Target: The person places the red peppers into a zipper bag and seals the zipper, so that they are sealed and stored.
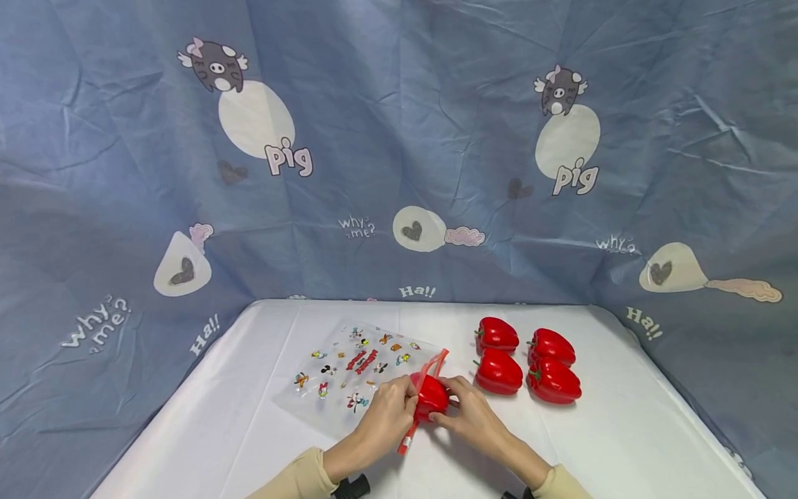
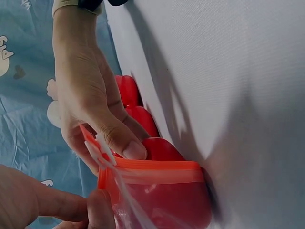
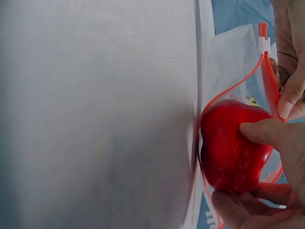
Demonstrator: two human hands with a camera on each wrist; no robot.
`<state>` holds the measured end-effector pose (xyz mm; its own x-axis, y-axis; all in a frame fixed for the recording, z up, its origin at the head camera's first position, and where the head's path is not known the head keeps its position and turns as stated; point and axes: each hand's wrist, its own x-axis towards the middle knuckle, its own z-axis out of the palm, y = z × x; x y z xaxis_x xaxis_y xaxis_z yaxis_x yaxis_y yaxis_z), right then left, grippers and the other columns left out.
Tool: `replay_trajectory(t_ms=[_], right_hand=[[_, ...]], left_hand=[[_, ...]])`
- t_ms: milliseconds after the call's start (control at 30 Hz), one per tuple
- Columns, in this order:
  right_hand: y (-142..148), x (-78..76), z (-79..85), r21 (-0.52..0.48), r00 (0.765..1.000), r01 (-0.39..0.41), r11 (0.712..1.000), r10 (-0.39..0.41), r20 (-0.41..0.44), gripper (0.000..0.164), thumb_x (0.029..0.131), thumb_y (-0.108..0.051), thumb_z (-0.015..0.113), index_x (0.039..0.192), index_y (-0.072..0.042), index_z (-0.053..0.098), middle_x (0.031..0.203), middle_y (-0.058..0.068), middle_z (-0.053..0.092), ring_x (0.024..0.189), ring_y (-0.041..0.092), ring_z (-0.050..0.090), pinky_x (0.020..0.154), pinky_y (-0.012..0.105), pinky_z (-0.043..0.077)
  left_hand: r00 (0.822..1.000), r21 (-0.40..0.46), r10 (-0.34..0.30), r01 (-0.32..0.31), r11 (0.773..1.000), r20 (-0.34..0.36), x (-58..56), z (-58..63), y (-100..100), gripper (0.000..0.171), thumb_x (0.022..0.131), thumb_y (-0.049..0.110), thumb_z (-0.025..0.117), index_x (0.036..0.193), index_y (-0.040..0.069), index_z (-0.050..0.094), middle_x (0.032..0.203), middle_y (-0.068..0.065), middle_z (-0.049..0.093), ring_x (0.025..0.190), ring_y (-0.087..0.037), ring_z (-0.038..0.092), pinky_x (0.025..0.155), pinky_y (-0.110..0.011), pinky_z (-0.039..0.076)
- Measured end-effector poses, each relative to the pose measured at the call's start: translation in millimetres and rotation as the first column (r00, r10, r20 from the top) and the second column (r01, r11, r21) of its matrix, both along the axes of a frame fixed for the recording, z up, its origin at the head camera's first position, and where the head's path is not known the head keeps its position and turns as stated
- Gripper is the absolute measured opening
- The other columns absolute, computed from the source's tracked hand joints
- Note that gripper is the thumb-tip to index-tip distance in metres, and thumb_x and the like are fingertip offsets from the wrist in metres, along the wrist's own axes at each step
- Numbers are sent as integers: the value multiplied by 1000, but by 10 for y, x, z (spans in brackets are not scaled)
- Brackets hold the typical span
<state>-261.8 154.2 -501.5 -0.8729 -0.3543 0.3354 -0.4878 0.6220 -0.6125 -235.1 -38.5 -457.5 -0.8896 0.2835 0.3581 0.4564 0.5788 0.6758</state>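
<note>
A clear zip bag (image 1: 339, 378) printed with cartoon figures lies on the table, its red-edged mouth facing right. My left hand (image 1: 393, 404) pinches the upper red edge of that mouth between thumb and fingers. In the right wrist view, a glossy red bell pepper (image 3: 233, 143) sits partly inside the opening. My right hand (image 1: 472, 418) holds this pepper, thumb on its near face and fingers round its lower side. The left wrist view shows part of the pepper behind the see-through film. A white slider (image 3: 264, 45) sits near one end of the red zip.
Right of the hands, several more red bell peppers (image 1: 499, 372) lie in a cluster on the white-covered table (image 1: 623, 430). A blue printed cloth (image 1: 399, 138) hangs behind the table's far edge and along its sides.
</note>
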Motion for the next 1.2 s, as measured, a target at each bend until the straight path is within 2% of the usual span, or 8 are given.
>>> replay_trajectory(t_ms=[167,500,633,867,1200], right_hand=[[-7,3,20,-41,997,-35,999,37,68,58,77,-24,79,127,-4,57,113,2,61,106,19,62,85,29,55],[-17,-4,11,-92,981,-106,990,119,155,57,80,-16,75,132,-2,53,119,3,59,115,24,59,90,34,53],[-30,-22,-2,-95,980,-122,988,135,145,57,81,-15,75,131,-1,53,120,4,59,115,24,60,89,33,53],[-50,-42,-44,-125,983,-139,982,152,100,57,80,-20,77,129,0,55,116,6,63,105,25,65,85,30,55],[-57,-53,-65,-219,971,-154,963,188,146,55,79,-18,78,127,0,56,119,10,64,110,27,64,87,33,54]], left_hand=[[1000,1,-6,6,1000,-18,-9,3,3,10,84,-6,60,79,3,59,72,1,56,62,0,48,51,-16,43],[1000,-9,-1,1,1000,-31,8,-20,4,12,83,-4,61,78,6,58,75,0,60,67,-3,51,57,-17,44],[1000,-7,-6,6,1000,-26,8,-24,5,11,83,-4,60,79,7,58,76,-1,61,67,-3,51,56,-17,44],[999,-12,-11,11,1000,-40,31,-29,10,13,83,-5,59,80,7,58,76,-1,62,67,-3,51,55,-16,44],[998,-33,-8,6,999,-70,45,-41,22,14,82,-6,58,77,7,58,72,4,56,68,-3,50,58,-17,43]])
